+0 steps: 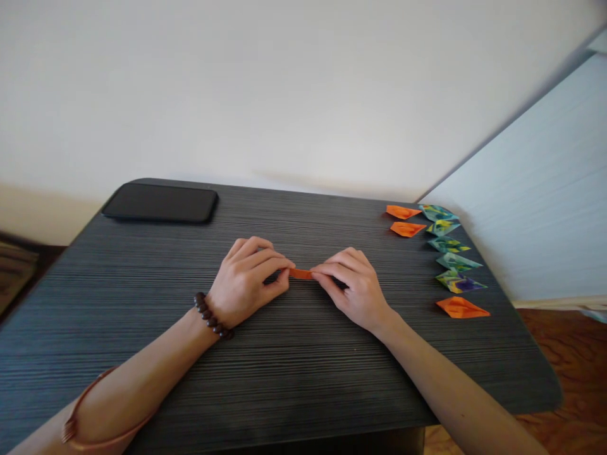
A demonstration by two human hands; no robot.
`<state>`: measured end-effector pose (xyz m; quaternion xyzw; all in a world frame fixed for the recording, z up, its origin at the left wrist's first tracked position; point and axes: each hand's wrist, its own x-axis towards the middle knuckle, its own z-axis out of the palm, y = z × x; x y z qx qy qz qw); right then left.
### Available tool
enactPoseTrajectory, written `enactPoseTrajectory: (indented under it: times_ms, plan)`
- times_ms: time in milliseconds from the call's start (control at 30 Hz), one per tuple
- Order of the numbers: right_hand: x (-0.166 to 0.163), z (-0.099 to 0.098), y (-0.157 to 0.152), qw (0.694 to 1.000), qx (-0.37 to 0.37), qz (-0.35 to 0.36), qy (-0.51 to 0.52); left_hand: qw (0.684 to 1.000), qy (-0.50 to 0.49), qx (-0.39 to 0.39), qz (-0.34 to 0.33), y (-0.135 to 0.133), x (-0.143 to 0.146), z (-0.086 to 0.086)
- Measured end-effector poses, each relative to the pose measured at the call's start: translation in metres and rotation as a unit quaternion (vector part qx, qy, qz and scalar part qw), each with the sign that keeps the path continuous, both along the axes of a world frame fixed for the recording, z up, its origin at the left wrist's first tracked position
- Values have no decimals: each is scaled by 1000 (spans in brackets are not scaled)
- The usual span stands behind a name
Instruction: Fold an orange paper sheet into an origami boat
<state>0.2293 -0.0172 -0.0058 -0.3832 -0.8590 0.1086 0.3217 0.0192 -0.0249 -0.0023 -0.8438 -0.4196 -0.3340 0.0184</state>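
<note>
A small strip of folded orange paper [300, 273] lies at the middle of the dark striped table [284, 379]. My left hand [246, 281] pinches its left end with thumb and fingers closed. My right hand [353, 284] pinches the right end the same way. Most of the paper is hidden under my fingers. A dark bead bracelet [212, 316] sits on my left wrist.
A black phone [161, 203] lies face up at the table's far left corner. Several folded paper pieces, orange [462, 308] and patterned green-blue [453, 262], lie in a row along the right edge. A pale wall stands behind, and a light panel is at the right.
</note>
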Motion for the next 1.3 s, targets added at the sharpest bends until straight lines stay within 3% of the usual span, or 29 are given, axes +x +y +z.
enactPoseTrajectory:
  times_ms: [367, 567, 800, 1000, 1200, 1300]
  plan:
    - [25, 3, 11, 997, -77, -9, 27, 993, -15, -100, 56, 14, -31, -2]
    - [8, 4, 4, 995, -101, 23, 10, 979, -73, -189, -26, 2, -5, 4]
    - [-2, 5, -2, 992, -121, 24, 21, 974, -80, -205, -52, -1, 2, -2]
    - [6, 5, 4, 990, -126, 56, 13, 968, -93, -232, -31, 0, -4, 0]
    - [22, -2, 13, 987, -146, 33, 53, 960, -97, -262, 35, 5, -18, 0]
    - [20, -2, 11, 983, -171, 28, 67, 956, -97, -276, 37, 7, -19, 1]
